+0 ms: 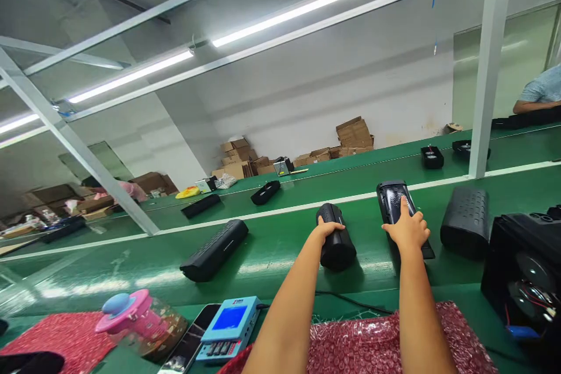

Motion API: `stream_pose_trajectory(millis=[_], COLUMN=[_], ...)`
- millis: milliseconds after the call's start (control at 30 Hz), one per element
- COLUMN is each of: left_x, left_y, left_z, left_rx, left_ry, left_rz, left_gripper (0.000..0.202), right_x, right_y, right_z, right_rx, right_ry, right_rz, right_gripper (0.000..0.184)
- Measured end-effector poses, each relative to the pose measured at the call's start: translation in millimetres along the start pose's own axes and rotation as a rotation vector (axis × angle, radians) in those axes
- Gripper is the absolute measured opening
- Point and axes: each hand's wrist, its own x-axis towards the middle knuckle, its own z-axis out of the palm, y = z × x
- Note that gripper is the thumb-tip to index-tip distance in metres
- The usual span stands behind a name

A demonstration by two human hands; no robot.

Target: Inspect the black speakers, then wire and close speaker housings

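Observation:
A dark cylindrical speaker (338, 250) lies on the green conveyor belt in front of me, with my left hand (326, 230) closed over its upper left side. To the right, my right hand (408, 232) spans a second black speaker (390, 193) that has a shiny panel on its top face. The thumb reaches that speaker's left edge, the index finger stretches along the panel, and the other fingers curl at the right side. Its underside and part of its near end are hidden by my hand and forearm.
Other black speakers lie left (217, 250) and right (465, 222) on the belt. An opened black speaker box (521, 269) stands at right. Nearby are red bubble wrap (355, 342), a blue tester (232, 324), a phone (193, 336) and a pink-lidded bottle (144, 324). A person (541, 90) sits far right.

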Motion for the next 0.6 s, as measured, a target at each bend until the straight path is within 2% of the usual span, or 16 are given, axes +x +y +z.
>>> stream_pose_trajectory(millis=[100,267,400,500,600], left_x=[-3,-13,-34,-68,-112], left_y=[-7,-18,-27,-36,-43], left_z=[-8.3,-15.9,-23.5,-33.8,-51.0], left_rx=[-0.117,-0.335,-0.526,-0.675,-0.800], left_ry=[-0.065,-0.174,-0.211,-0.246,-0.275], left_rz=[-0.020,0.020,0.072,0.153,0.267], left_gripper=[0.043,0.038,0.043,0.070,0.108], right_x=[-1,-5,-12,-25,-50], right_y=[-4,-9,-18,-42,-71], right_z=[9,18,10,4,1], right_rx=[-0.032,0.023,0.218,0.490,0.811], right_ry=[-0.075,-0.097,-0.083,-0.144,-0.353], right_rz=[-0.027,-0.043,-0.057,-0.189,-0.384], right_gripper=[0.090,0.043,0.040,0.048,0.060])
